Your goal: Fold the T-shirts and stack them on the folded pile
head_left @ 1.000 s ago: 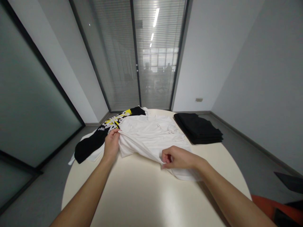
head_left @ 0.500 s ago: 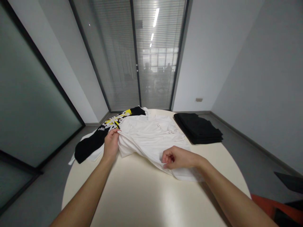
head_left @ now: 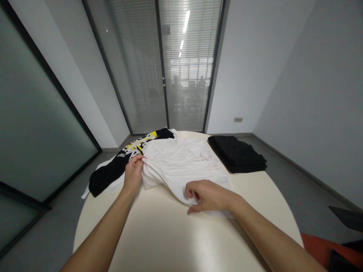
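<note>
1. The round cream table (head_left: 159, 241) carries all the clothes on its far half. Its near half is bare.
2. The white shirt (head_left: 181, 162) lies in the middle of the table, spread out but rumpled, with creases across its top. We see no neat fold in it yet, so we judge its folding barely begun.
3. The black printed garment (head_left: 113, 170) lies unfolded at the left, partly under the white shirt's edge and trailing over the table rim. It looks untouched. A strip of white cloth shows beneath it.
4. The stack of black clothes (head_left: 238, 153) sits at the far right, apart from the shirt, squared and flat. This part looks done.
5. The left hand (head_left: 132, 174) pinches the white shirt's left edge between thumb and fingertips, just beside the printed garment.
6. The right hand (head_left: 208, 195) rests on the shirt's near edge with its fingers curled shut on a bunch of the cloth, thumb toward the tabletop.
</note>
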Available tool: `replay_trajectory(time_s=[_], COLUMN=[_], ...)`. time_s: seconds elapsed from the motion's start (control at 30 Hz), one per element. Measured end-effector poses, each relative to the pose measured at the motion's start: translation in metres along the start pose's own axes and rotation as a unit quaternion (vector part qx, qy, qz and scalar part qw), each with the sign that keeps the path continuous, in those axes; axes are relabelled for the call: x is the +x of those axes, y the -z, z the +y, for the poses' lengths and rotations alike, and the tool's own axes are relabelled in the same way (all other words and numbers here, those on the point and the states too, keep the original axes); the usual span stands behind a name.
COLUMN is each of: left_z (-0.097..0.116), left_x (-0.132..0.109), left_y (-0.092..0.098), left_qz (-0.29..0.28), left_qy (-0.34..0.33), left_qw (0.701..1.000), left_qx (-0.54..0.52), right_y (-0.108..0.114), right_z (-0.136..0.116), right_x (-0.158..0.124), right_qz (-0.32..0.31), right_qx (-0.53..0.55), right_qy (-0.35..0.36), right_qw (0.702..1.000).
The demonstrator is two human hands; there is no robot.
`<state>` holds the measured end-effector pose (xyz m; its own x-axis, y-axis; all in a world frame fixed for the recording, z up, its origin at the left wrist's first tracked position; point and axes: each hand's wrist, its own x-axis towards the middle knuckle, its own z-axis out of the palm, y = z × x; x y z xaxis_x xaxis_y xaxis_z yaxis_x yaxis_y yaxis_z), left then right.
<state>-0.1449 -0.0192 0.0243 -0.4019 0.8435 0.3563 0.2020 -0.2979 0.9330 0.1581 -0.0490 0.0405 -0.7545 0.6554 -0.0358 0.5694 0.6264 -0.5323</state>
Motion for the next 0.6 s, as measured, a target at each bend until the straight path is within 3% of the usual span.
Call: replay_trajectory(time_s=[0.27,0.6], left_z=[0.0039,0.0056], left_x=[-0.0049,0.0007], left_y=[0.0009,-0.0018], left_qz=[-0.075,-0.010], left_qy=[-0.026,-0.001], left_qw=[0.994,1.000], left_qx=[-0.069,-0.011], right_y=[0.0013,-0.0008], right_z=[0.0006,0.0013], right_x=[-0.0007,0.0015], right_qz=[-0.004,-0.018], right_qx=[-0.048,-0.055], right_qy=[0.014,0.047], right_qw=[0.999,0.997])
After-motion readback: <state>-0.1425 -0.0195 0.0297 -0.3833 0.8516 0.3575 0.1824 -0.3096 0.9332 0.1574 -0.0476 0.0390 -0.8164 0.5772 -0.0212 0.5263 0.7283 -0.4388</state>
